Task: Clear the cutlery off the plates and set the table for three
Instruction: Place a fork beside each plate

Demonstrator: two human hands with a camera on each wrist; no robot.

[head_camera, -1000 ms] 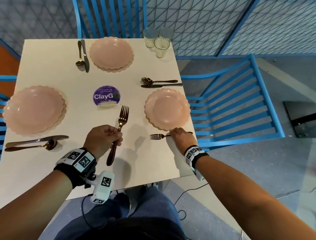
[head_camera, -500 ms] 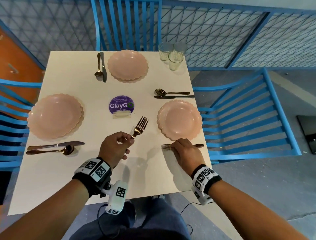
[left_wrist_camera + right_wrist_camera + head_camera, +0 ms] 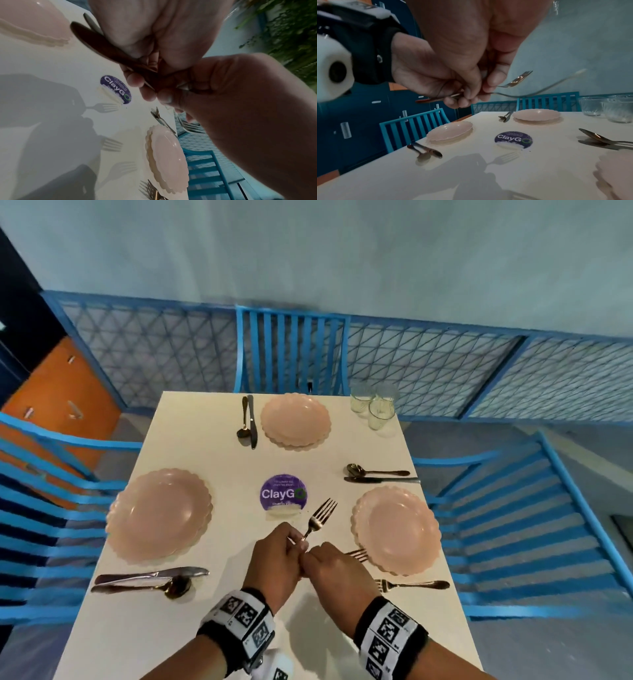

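Two forks are held above the table [image 3: 212, 628], between the pink plates. One fork [image 3: 320, 517] is gripped by the left hand [image 3: 274, 563]; a second fork [image 3: 358, 553] is pinched by the right hand [image 3: 337, 571]. A third fork [image 3: 411, 585] is laid just beside the right plate [image 3: 395, 529].

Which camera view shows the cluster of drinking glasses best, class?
The head view: all three glasses stand at the table's far right corner, whole and unobstructed. The right wrist view cuts them off at its right edge. In the left wrist view they cannot be made out.
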